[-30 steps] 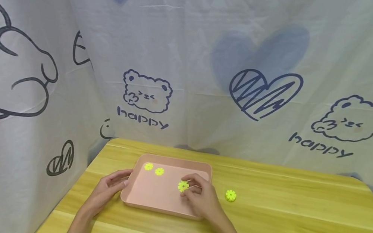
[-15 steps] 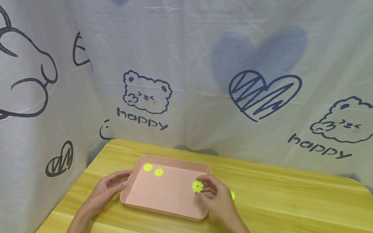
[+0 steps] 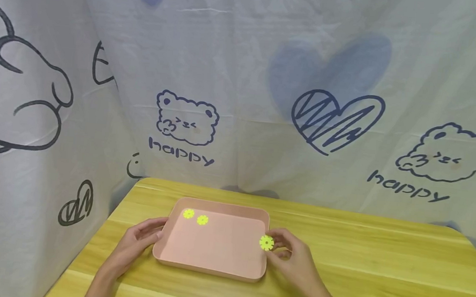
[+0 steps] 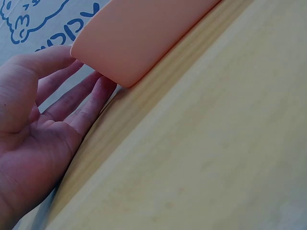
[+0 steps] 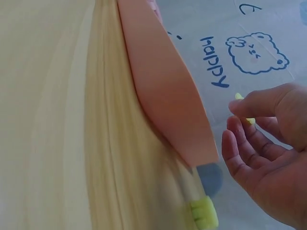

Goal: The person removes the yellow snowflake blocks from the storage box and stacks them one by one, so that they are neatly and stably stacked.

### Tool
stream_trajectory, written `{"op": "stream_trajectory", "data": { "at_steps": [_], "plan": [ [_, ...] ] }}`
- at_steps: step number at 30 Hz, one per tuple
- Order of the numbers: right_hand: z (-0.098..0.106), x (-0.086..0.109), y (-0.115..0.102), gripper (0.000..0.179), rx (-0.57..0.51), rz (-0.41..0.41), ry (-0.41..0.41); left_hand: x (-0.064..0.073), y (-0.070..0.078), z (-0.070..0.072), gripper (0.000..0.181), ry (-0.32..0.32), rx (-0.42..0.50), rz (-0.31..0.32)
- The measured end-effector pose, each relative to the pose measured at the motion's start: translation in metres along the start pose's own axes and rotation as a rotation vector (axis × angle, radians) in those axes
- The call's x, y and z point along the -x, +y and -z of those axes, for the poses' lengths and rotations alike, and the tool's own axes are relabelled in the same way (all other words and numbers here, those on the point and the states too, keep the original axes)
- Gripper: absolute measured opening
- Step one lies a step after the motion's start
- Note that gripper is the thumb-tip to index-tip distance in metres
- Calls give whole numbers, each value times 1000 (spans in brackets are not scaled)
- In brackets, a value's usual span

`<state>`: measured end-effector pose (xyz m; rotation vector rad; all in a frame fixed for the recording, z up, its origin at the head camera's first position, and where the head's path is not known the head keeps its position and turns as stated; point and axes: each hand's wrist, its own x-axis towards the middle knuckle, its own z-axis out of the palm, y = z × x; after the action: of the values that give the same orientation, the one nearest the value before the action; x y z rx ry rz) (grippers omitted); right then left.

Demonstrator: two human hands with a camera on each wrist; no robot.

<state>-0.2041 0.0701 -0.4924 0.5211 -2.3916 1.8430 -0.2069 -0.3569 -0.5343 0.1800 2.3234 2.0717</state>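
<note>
Between thumb and forefinger my right hand (image 3: 292,256) pinches a yellow snowflake disc (image 3: 266,242), a flat building piece with a notched rim and a centre hole. It is over the right rim of a pink tray (image 3: 209,269) in the head view. In the right wrist view, only slivers of the disc (image 5: 251,121) show. My left hand (image 3: 136,241) touches the tray's left end, its fingers fairly straight in the left wrist view. Two more yellow discs (image 3: 203,219) lie inside the tray, near its far left corner.
Below the right hand, a thick yellow notched piece (image 5: 205,212), apparently stacked discs, sits on the wooden table (image 3: 381,267); the hand hides it in the head view. A printed cloth (image 3: 254,73) hangs behind the table and along its left side.
With the disc in its fingers, my right hand has moved from above the tray to its right rim. It now covers the yellow piece on the table. The left hand stays put.
</note>
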Motion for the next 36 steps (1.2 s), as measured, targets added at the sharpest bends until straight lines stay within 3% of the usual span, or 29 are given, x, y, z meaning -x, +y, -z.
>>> {"op": "stream_trajectory", "data": {
  "at_steps": [10,25,36],
  "plan": [
    [17,6,10,44,132,86,73,-1,0,-1,49,2,-8,10],
    [39,6,27,44,224,75,123,1,0,0,47,-8,4,26],
    [53,5,41,41,272,-46,114,1,2,0,47,-9,5,26]
  ]
}}
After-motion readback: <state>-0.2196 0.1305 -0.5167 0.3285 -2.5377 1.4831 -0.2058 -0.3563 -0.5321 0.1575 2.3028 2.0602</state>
